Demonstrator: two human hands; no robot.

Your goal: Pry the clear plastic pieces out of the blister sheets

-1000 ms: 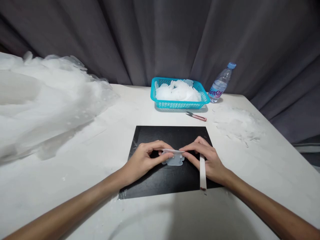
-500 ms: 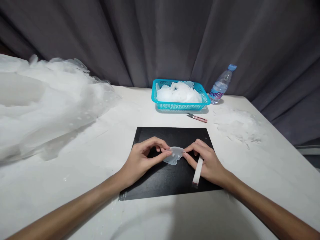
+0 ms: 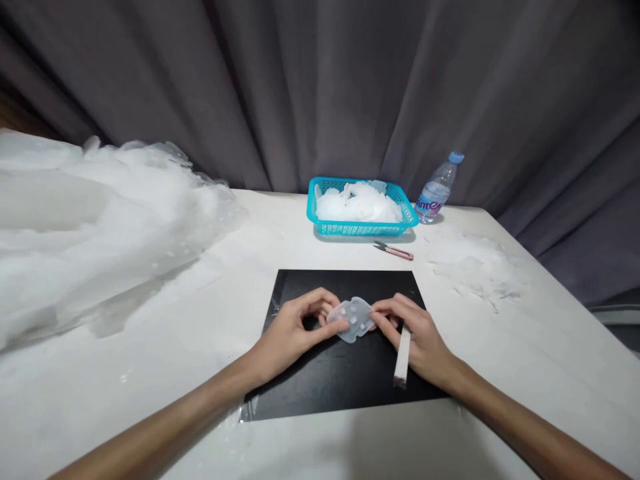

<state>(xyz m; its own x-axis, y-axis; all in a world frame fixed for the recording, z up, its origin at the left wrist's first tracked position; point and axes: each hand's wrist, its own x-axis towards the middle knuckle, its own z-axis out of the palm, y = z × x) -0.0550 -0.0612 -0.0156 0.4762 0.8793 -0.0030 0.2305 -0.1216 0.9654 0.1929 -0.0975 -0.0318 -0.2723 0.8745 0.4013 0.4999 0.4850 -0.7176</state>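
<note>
A thin translucent whitish piece (image 3: 354, 321) with several small white spots is held up over the black mat (image 3: 320, 383). My left hand (image 3: 300, 327) pinches its left side between thumb and fingers. At its right edge, my right hand (image 3: 417, 337) pinches it with thumb and forefinger. A white flat strip (image 3: 402, 360) with a dark, reddish lower end is also held in my right hand, sticking out below the palm.
A blue basket (image 3: 360, 229) of white pieces stands at the back, beside a tilted-looking water bottle (image 3: 435, 193). Pink-handled snips (image 3: 395, 251) lie before it. A large white translucent heap (image 3: 125, 220) covers the left; thin scraps (image 3: 477, 267) lie at right.
The translucent piece now shows a wider, more rounded outline with more spots visible. Both hands stay on it, with slightly shifted fingers. The whole view has shifted, so things appear lower.
</note>
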